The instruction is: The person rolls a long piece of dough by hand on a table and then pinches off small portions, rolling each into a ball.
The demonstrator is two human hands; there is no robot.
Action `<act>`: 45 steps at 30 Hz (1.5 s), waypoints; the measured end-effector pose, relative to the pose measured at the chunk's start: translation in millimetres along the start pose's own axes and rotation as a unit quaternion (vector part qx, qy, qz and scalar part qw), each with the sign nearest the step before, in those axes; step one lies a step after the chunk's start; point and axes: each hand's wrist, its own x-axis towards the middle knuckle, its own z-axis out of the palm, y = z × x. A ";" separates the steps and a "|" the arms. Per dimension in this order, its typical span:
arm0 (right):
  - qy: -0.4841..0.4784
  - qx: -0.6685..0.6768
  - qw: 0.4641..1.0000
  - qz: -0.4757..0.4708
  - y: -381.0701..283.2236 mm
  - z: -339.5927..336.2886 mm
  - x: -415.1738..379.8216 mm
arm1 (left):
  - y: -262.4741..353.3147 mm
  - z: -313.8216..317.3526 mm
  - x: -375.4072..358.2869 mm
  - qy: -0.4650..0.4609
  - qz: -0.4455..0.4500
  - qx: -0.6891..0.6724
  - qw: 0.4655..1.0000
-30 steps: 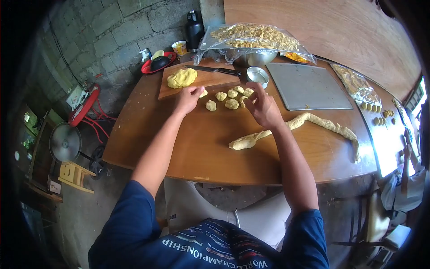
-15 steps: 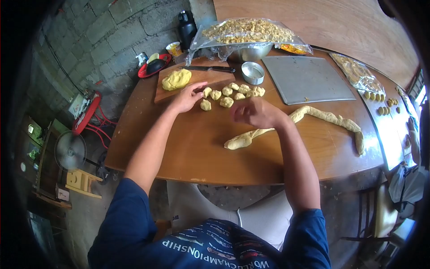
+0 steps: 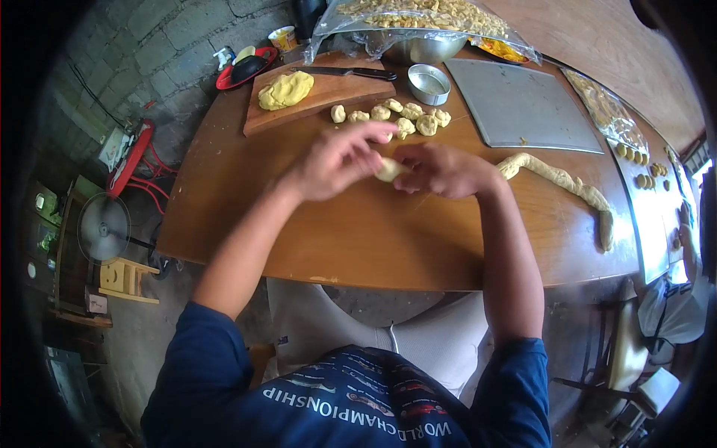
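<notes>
A pale piece of dough (image 3: 388, 170) is between my two hands above the table. My left hand (image 3: 332, 163) has its index finger stretched forward, with its thumb and lower fingers closed at the dough's left end. My right hand (image 3: 442, 170) grips the other end, fingers curled. Behind my right wrist runs a long dough rope (image 3: 556, 175); whether it joins the held piece is hidden. Several small dough lumps (image 3: 426, 125) lie just beyond my hands. A yellow dough mass (image 3: 286, 90) rests on the wooden cutting board (image 3: 314, 112), near a knife (image 3: 347, 72).
A round metal tin (image 3: 429, 84) stands beside a flat metal tray (image 3: 523, 104). Behind them, a plastic-covered heap of pale pieces (image 3: 426, 15) sits over a steel bowl (image 3: 424, 49). Small dough rounds (image 3: 644, 181) lie at the right. A fan (image 3: 104, 228) stands left of the table.
Both hands have come together nearer me. The dough rope's near end has left its spot on the table, and dough is now between my hands. The camera view has tilted down.
</notes>
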 end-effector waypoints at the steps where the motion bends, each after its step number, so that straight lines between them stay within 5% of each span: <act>1: 0.023 0.099 0.994 -0.037 7.0 -0.5 0.3 | 5.8 15.8 -0.2 0.017 0.070 0.086 0.994; 5: -0.009 0.208 0.978 -0.005 9.6 -4.7 0.7 | -13.3 43.4 13.7 0.093 0.184 0.178 0.962; 11: 0.051 0.183 0.982 0.026 -0.9 1.0 4.1 | 7.1 24.2 19.0 0.109 0.202 0.298 0.927; 20: 0.084 0.258 0.959 -0.078 -18.6 3.4 -7.5 | 30.6 24.8 2.5 0.182 0.194 0.201 0.943; 30: 0.206 0.336 0.915 -0.084 -16.9 12.7 -4.3 | 38.3 29.1 16.0 0.180 0.030 -0.015 0.983; 34: 0.156 0.305 0.933 -0.107 -13.5 6.1 -10.5 | 14.2 6.1 24.4 0.180 0.061 0.085 0.978; 36: 0.102 0.317 0.931 -0.149 -17.9 5.8 -17.2 | -20.3 -19.0 28.2 0.248 -0.033 0.175 0.952; 38: 0.125 0.137 0.982 -0.027 -26.7 3.3 -13.2 | -24.6 -27.8 25.2 0.202 -0.105 0.099 0.969; 40: 0.030 -0.007 0.999 0.016 -25.1 14.4 3.9 | -3.8 -18.0 27.8 0.130 -0.115 -0.148 0.974; 42: 0.001 -0.052 0.993 -0.102 -22.5 40.5 15.3 | -6.6 -16.1 32.9 0.102 -0.117 -0.181 0.971; 43: 0.008 -0.025 0.980 -0.195 -24.2 50.8 18.8 | -12.7 -13.2 33.8 0.095 -0.099 -0.302 0.943; 45: 0.017 -0.007 0.985 -0.172 -30.8 42.5 20.2 | -17.5 -14.0 31.2 0.060 -0.064 -0.430 0.899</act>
